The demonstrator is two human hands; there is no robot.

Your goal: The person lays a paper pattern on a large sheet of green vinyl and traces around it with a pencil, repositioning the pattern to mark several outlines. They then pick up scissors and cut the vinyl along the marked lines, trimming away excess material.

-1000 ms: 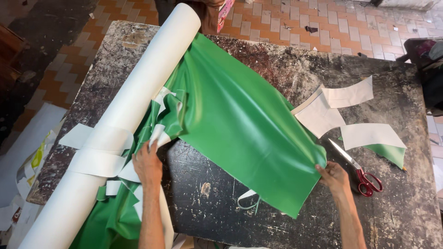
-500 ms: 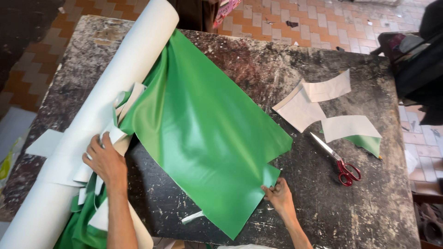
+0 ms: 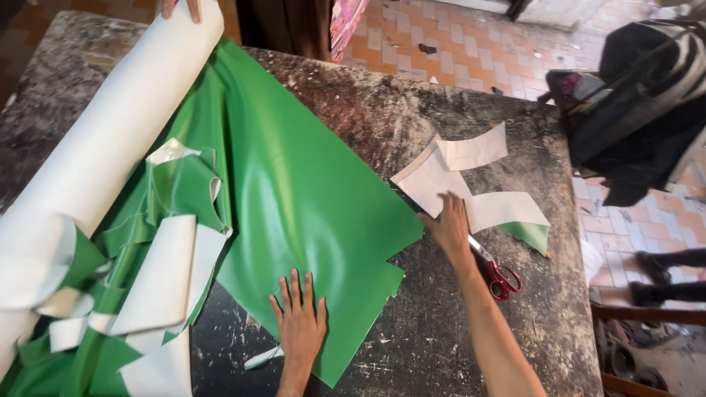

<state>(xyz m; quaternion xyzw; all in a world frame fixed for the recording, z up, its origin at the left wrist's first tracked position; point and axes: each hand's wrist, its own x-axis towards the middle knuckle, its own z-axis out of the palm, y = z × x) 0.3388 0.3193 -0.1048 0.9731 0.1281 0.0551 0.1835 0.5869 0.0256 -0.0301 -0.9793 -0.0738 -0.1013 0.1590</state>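
A glossy green sheet point(image 3: 294, 184) with a white back lies unrolled from a big white roll point(image 3: 110, 140) across a worn dark table point(image 3: 441, 345). My left hand point(image 3: 299, 320) lies flat, fingers spread, on the sheet's near edge. My right hand point(image 3: 448, 226) reaches past the sheet's right corner and touches white cut pattern pieces point(image 3: 456, 173), holding nothing. Red-handled scissors point(image 3: 496, 270) lie just right of my right wrist. Cut green and white scraps point(image 3: 169, 250) curl at the sheet's left side.
Another person's fingers point(image 3: 176, 7) rest on the far end of the roll. A dark bag point(image 3: 640, 110) sits on a stand right of the table. Someone's feet point(image 3: 654, 276) stand on the tiled floor at right.
My left hand moved from the scraps by the roll onto the green sheet's near edge. My right hand left the sheet's corner and reached right to the white pattern pieces.
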